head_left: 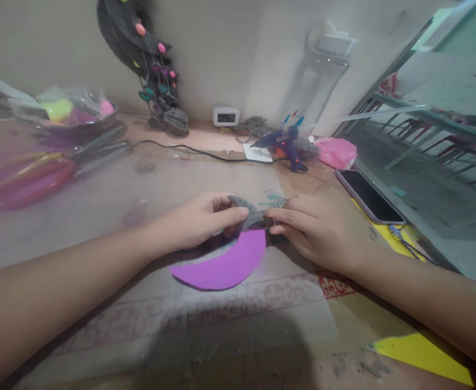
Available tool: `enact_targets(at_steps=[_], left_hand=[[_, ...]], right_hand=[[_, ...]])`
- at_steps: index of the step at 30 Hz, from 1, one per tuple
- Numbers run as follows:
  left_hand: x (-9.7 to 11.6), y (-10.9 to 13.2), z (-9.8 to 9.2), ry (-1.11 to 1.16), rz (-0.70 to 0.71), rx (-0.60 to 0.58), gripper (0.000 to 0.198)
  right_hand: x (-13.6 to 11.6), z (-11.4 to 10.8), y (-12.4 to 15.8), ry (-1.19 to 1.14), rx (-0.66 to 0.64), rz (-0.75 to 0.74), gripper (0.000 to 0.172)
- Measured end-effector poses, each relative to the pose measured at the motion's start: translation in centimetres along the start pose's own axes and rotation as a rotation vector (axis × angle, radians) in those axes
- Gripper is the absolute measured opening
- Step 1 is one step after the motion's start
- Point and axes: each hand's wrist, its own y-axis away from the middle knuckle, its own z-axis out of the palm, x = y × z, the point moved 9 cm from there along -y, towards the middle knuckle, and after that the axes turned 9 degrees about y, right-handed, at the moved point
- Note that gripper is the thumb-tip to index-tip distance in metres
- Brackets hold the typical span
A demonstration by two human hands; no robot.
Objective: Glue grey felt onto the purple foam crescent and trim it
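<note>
A purple crescent (225, 265) lies low over the table, its upper end covered by a grey wrapping (246, 210) that looks like yarn. My left hand (205, 216) pinches this wrapped end between thumb and fingers. Close beside it on the right, my right hand (315, 230) has its fingers pressed together on some grey yarn (279, 203) at the crescent's tip. What lies deeper under the right fingers is dark and partly hidden.
Behind stand a blue glue gun (287, 143) with a black cord, a small digital clock (226, 116) and a clear bottle (323, 81). A phone (370, 196) lies right. Scissors (30, 176) and a bowl of bagged items (65, 122) are left. A grey decorated crescent (120, 38) leans on the wall.
</note>
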Motion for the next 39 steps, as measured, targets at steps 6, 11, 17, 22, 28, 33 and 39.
enact_targets(at_steps=[6,11,17,22,28,33,39], left_hand=[[-0.2,0.0,-0.2,-0.008,-0.011,0.026,0.033],[0.0,0.2,0.0,0.0,-0.018,0.019,0.033],[-0.1,0.1,-0.1,0.004,-0.02,0.024,0.033],[0.1,0.0,0.0,0.006,0.01,0.016,0.033],[0.1,0.0,0.0,-0.007,0.01,0.015,0.035],[0.3,0.1,0.2,-0.005,0.013,0.01,0.034],[0.6,0.0,0.2,-0.028,0.047,0.02,0.033]], right_hand=[[1.3,0.5,0.5,-0.139,-0.011,0.118,0.029],[1.5,0.9,0.6,-0.102,-0.049,0.126,0.027],[0.9,0.5,0.3,-0.03,-0.055,0.068,0.025],[0.7,0.2,0.1,-0.017,-0.049,0.039,0.025],[0.1,0.1,-0.1,-0.001,-0.05,-0.004,0.025],[0.0,0.0,-0.2,0.011,-0.048,-0.005,0.026],[-0.2,0.0,-0.3,0.033,-0.054,-0.016,0.025]])
